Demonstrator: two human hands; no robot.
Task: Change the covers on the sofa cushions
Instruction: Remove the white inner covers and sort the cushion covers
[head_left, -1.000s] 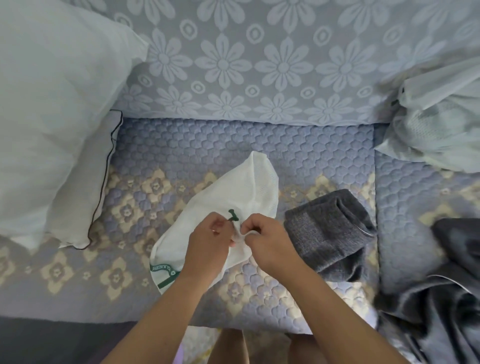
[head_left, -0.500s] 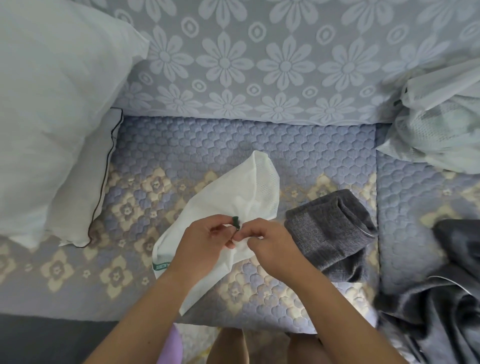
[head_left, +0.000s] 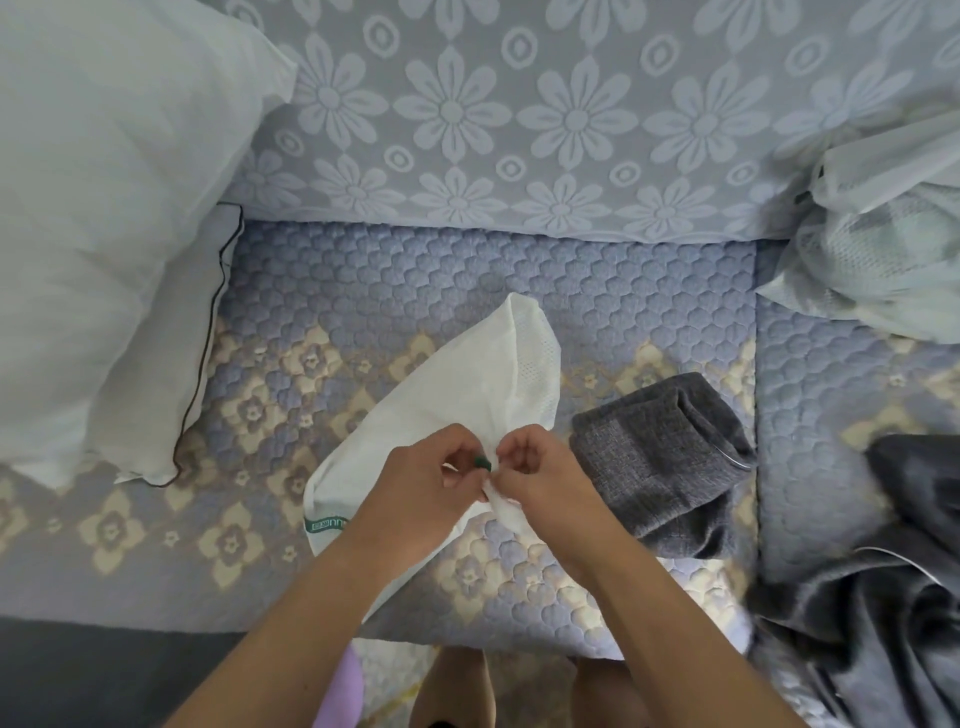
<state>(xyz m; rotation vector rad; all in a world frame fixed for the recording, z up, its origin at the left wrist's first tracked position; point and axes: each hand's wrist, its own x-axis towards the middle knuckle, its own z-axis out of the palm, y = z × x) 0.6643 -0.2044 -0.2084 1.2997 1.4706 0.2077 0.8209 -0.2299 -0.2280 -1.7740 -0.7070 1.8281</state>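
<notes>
Judging progress as early to middle. Lying bare at 9 to 10 o'clock: a pale pillow (head_left: 98, 208) with no cover, leaning on the sofa back (head_left: 519, 130), a flat white case with dark piping (head_left: 171, 374) tucked under its lower edge. Sitting at 3 o'clock on the quilted seat (head_left: 415, 291): a folded grey cover (head_left: 670, 457), not yet on anything. Slumping at 4 to 5 o'clock: a heap of dark grey cloth (head_left: 883, 597), looking like a cover already off. Bunching at 2 o'clock: pale mesh cloth (head_left: 893, 249), role unclear. Remaining, by estimate: opening the bag, pulling out whatever is inside, dressing the bare pillow, clearing the loose cloth.

Working now at centre, about 6 o'clock from the seat's middle: white bag (head_left: 467, 395) resting on the seat, just left of the grey cover, not touching it as far as visible. Looking thin, soft, finely dotted, slightly puffed toward its far tip; green printed band (head_left: 328, 526) showing at its near left corner.

Left hand (head_left: 421, 478) curling, fingertips pinching a small green tab (head_left: 483, 462) at the bag's mouth. Right hand (head_left: 540, 473) curling too, pinching the gathered white edge right beside it. Hands nearly touching. Cannot tell whether tab is a zip pull or a tie.
</notes>
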